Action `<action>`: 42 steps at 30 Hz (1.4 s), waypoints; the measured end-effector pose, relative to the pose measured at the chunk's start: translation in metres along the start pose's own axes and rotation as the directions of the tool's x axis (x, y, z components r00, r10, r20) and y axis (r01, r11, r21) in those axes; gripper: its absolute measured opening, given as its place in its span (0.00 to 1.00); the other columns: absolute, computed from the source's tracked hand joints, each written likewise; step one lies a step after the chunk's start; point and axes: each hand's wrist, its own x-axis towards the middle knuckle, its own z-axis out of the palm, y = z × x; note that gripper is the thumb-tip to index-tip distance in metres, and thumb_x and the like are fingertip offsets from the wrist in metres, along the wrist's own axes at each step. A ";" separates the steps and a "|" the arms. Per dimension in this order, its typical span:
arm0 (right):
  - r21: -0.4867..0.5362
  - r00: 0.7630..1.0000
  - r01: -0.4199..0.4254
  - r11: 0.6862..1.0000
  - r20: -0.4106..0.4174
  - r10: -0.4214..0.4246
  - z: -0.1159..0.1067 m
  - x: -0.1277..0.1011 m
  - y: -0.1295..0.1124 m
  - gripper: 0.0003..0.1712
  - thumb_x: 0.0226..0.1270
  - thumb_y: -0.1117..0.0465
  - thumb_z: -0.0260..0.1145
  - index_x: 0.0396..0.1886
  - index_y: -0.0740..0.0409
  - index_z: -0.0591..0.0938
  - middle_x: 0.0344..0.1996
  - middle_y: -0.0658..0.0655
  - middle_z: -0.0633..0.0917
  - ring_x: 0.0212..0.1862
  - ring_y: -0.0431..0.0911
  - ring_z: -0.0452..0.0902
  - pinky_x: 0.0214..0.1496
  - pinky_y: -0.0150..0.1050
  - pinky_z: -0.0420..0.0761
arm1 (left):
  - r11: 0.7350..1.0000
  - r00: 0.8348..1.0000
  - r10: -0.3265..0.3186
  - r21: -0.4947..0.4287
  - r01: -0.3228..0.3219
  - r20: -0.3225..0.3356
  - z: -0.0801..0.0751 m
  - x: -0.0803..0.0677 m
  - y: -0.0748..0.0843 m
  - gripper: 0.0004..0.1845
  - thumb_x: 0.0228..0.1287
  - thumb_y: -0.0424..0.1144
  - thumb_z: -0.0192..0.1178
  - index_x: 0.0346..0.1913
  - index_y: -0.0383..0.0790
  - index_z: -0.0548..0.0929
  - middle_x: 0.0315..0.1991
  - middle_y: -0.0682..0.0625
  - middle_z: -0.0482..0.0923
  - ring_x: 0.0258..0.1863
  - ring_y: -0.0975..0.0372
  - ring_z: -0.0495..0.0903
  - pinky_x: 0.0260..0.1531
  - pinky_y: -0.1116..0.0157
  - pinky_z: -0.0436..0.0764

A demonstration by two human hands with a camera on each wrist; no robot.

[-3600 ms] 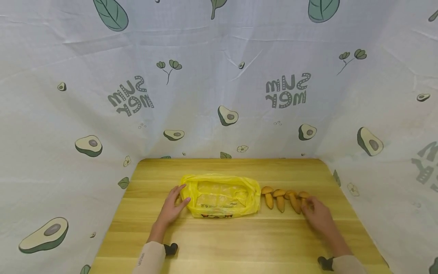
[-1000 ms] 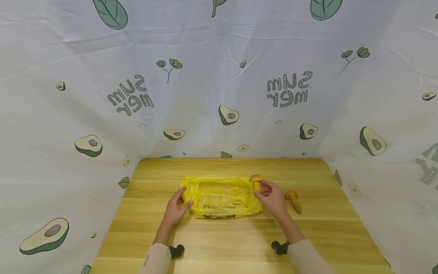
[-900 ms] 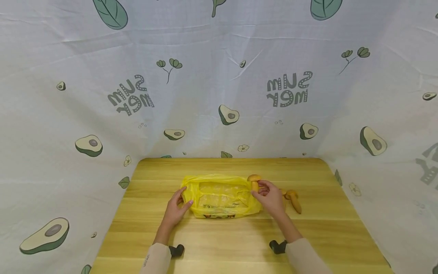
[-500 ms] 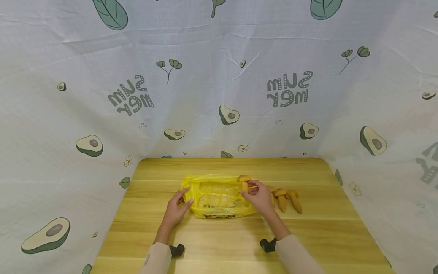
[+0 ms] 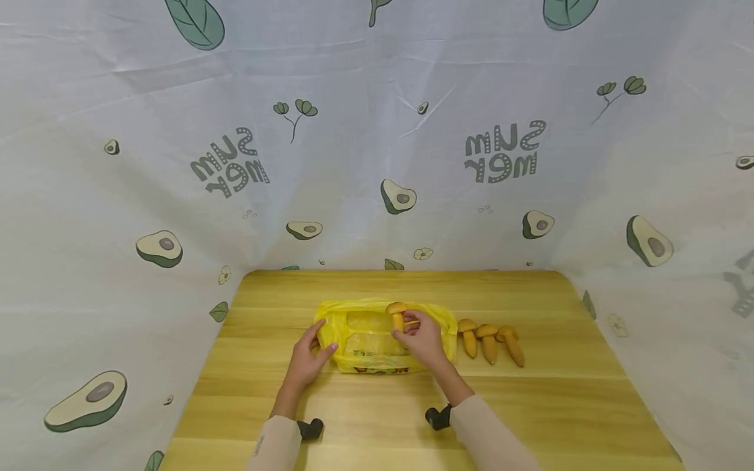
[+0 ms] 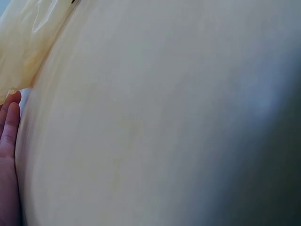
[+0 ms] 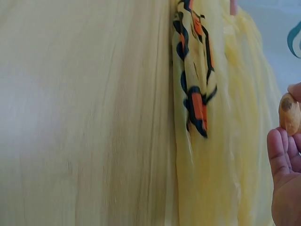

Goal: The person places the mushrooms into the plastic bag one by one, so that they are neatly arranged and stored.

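Observation:
A yellow plastic bag [image 5: 377, 363] lies on the wooden table with its mouth spread upward; dark and orange print marks its near side. My right hand [image 5: 425, 340] pinches a brown-capped mushroom [image 5: 396, 309] by the stem, cap up, over the bag's opening. In the right wrist view, the stem end of this mushroom [image 7: 289, 115] shows between thumb and fingers. At the bag's left end, my left hand [image 5: 305, 360] rests with thumb and fingers spread against the plastic. Its fingers [image 6: 10, 125] look nearly straight in the left wrist view.
Just right of the bag, three mushrooms [image 5: 487, 343] lie in a row on the table [image 5: 365, 412]. A pale curtain [image 5: 347, 150] printed with avocados and leaves surrounds the table at the back and sides.
My right hand has taken the rightmost mushroom from the row and carried it left over the bag's mouth. My left hand has stayed at the bag's left end.

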 end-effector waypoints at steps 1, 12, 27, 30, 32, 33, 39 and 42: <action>0.000 1.000 0.004 1.000 0.004 -0.004 0.003 0.001 -0.001 0.27 0.58 0.61 0.80 0.56 0.63 0.83 0.49 0.61 0.85 0.40 0.46 0.83 0.42 0.34 0.85 | 1.000 1.000 0.002 0.002 -0.002 -0.003 0.000 0.000 0.001 0.39 0.70 0.47 0.68 0.78 0.39 0.65 0.76 0.34 0.64 0.64 0.42 0.77 0.65 0.47 0.77; 0.016 0.998 0.012 1.000 0.068 -0.013 0.035 0.002 -0.008 0.27 0.57 0.62 0.80 0.56 0.64 0.83 0.48 0.62 0.85 0.38 0.46 0.82 0.40 0.35 0.85 | 0.999 0.999 -0.039 0.004 0.039 -0.015 -0.004 0.001 0.004 0.42 0.68 0.46 0.69 0.79 0.38 0.63 0.77 0.32 0.60 0.66 0.42 0.76 0.67 0.47 0.75; 0.014 0.995 0.010 1.000 0.095 -0.011 0.075 -0.001 -0.010 0.27 0.55 0.62 0.80 0.54 0.65 0.83 0.47 0.63 0.85 0.38 0.46 0.82 0.39 0.35 0.85 | 1.000 0.999 -0.023 -0.017 0.022 -0.035 -0.001 -0.001 -0.003 0.41 0.68 0.45 0.70 0.79 0.39 0.64 0.76 0.34 0.64 0.65 0.44 0.77 0.66 0.46 0.75; 0.008 0.996 0.013 1.000 0.091 -0.014 0.082 -0.001 -0.008 0.27 0.55 0.62 0.81 0.53 0.65 0.83 0.46 0.62 0.85 0.37 0.44 0.82 0.38 0.34 0.85 | 1.000 0.999 -0.009 -0.026 0.008 -0.039 0.000 -0.001 -0.005 0.40 0.68 0.45 0.70 0.78 0.39 0.65 0.76 0.35 0.65 0.65 0.44 0.77 0.66 0.45 0.75; 0.000 0.996 0.010 1.000 0.088 -0.009 0.086 0.000 -0.008 0.27 0.55 0.62 0.80 0.53 0.65 0.83 0.46 0.62 0.85 0.37 0.44 0.81 0.38 0.34 0.84 | 1.000 0.999 -0.003 -0.027 0.002 -0.039 0.001 -0.002 -0.005 0.40 0.68 0.45 0.70 0.78 0.40 0.65 0.75 0.35 0.66 0.65 0.44 0.77 0.65 0.45 0.75; -0.003 0.996 0.013 1.000 0.087 -0.012 0.088 0.000 -0.008 0.27 0.55 0.61 0.81 0.53 0.67 0.83 0.46 0.62 0.85 0.38 0.44 0.82 0.38 0.35 0.85 | 1.000 0.999 -0.003 -0.026 0.002 -0.040 0.001 -0.002 -0.005 0.40 0.68 0.45 0.70 0.78 0.39 0.65 0.75 0.35 0.66 0.65 0.44 0.77 0.65 0.45 0.76; -0.021 0.996 -0.012 1.000 0.086 0.014 0.098 0.003 -0.010 0.27 0.55 0.62 0.80 0.52 0.67 0.82 0.45 0.62 0.85 0.38 0.45 0.81 0.39 0.38 0.85 | 1.000 0.999 -0.003 -0.014 0.002 -0.043 0.002 -0.002 -0.005 0.40 0.68 0.44 0.70 0.78 0.38 0.66 0.75 0.35 0.67 0.65 0.45 0.78 0.65 0.47 0.77; -0.050 0.997 0.002 0.999 0.081 0.002 0.103 0.005 -0.010 0.26 0.54 0.63 0.80 0.51 0.68 0.82 0.44 0.62 0.85 0.37 0.45 0.80 0.39 0.37 0.85 | 1.000 0.999 0.001 -0.015 -0.002 -0.044 0.003 -0.002 -0.004 0.40 0.68 0.44 0.70 0.78 0.38 0.66 0.74 0.35 0.67 0.64 0.45 0.78 0.64 0.48 0.77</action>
